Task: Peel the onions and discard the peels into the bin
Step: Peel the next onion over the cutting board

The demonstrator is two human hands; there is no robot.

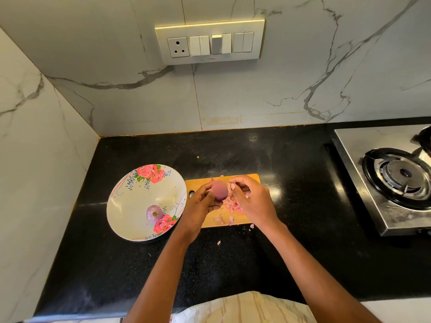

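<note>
Red onion (219,190) sits gripped in my left hand (200,206) above the wooden cutting board (242,219); my right hand (253,199) pinches a strip of peel (231,188) at its side.

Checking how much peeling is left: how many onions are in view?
2. One onion is held in the left hand over the board; the other lies in the bowl. None seem hidden.

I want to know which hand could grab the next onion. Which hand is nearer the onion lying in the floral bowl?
Left. The left hand holds an onion just right of the bowl, near the bowl's onion. The right hand is farther right, over the cutting board.
</note>
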